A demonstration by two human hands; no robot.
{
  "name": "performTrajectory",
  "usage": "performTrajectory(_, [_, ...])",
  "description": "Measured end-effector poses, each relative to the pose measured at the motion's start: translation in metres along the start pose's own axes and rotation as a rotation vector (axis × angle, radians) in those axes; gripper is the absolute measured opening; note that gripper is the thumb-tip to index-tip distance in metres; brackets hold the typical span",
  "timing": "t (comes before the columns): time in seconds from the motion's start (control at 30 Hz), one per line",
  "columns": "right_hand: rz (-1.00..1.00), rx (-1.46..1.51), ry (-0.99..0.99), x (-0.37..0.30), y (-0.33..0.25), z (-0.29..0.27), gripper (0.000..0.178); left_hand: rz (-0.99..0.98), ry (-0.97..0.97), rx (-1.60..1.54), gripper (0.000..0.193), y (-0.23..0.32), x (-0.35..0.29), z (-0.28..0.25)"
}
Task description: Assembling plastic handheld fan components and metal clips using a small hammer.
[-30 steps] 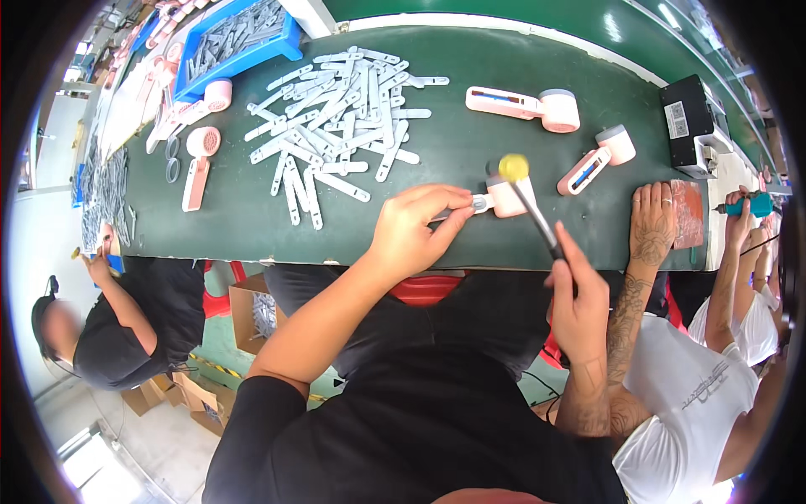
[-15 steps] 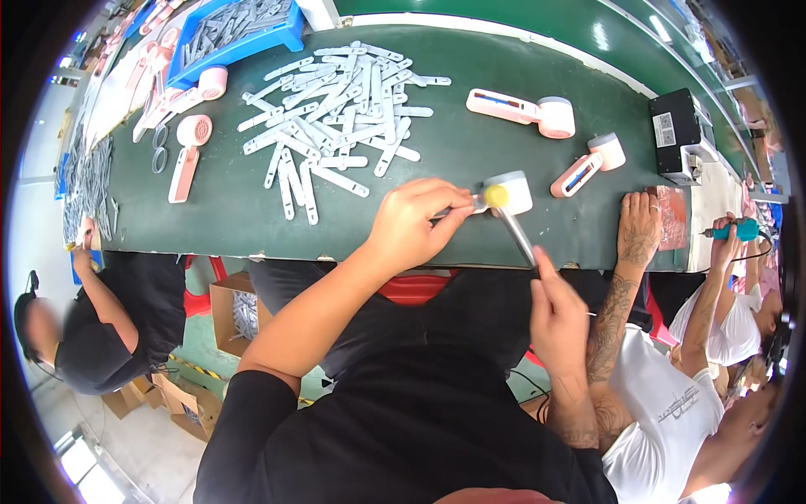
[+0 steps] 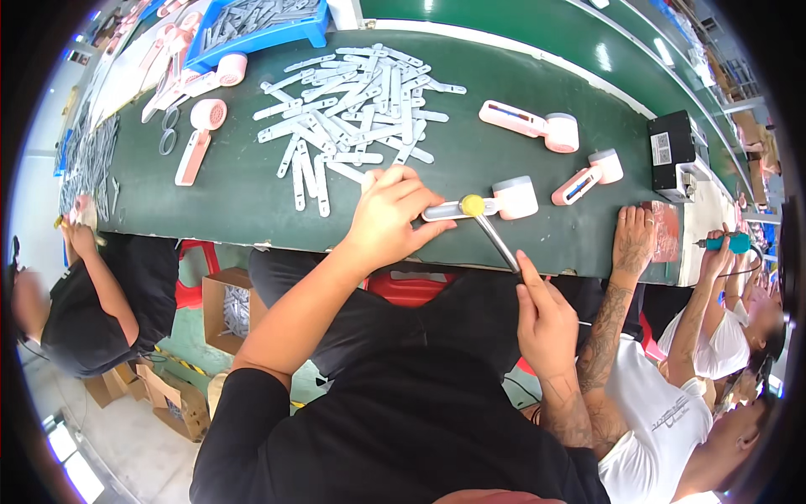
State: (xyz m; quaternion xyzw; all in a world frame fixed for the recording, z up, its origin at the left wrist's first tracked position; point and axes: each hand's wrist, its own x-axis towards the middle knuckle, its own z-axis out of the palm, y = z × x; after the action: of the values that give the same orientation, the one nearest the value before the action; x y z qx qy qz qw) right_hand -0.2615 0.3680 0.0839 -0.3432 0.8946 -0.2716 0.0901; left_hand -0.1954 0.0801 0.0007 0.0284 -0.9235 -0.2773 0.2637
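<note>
A pink handheld fan (image 3: 515, 200) lies near the table's front edge, its round head toward the right. A grey cover strip (image 3: 445, 210) sits along its handle. My left hand (image 3: 390, 210) is closed on the end of that handle, fingers above and thumb at the near side. My right hand (image 3: 544, 323) grips a mallet with a metal shaft (image 3: 497, 242). The mallet's yellow head (image 3: 473, 205) is over the strip, close to the fan's head, and appears to touch it. Beyond my left hand spreads a pile of loose grey strips (image 3: 357, 105).
Two pink fans with uncovered handles, one farther back (image 3: 529, 124) and one nearer (image 3: 588, 178), lie to the right. Another fan (image 3: 201, 139) and a blue bin (image 3: 260, 42) are at left. A co-worker's tattooed hand (image 3: 634, 239) rests beside a black box (image 3: 678, 155).
The mallet head has moved left along the handle, away from the fan's head. My left hand has shifted left toward the handle's end, uncovering more of the grey strip.
</note>
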Motion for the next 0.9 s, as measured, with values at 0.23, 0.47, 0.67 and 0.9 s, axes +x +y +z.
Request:
performTrajectory(0.23, [0.010,-0.024,-0.056,0.004,-0.005,-0.003,0.053,-0.031,0.036,-0.027,0.039,-0.001,-0.009,0.003])
performTrajectory(0.47, [-0.073,-0.023,-0.093,0.007,-0.020,0.002,0.053,-0.088,0.055,-0.138,0.077,0.002,-0.007,0.005])
performTrajectory(0.67, [-0.091,0.008,-0.037,0.011,-0.013,0.008,0.053,-0.135,0.058,-0.102,0.087,0.002,-0.008,0.004])
performTrajectory(0.9, [-0.110,0.016,-0.043,0.014,-0.018,0.009,0.050,-0.189,-0.011,-0.088,0.093,-0.001,-0.011,0.002])
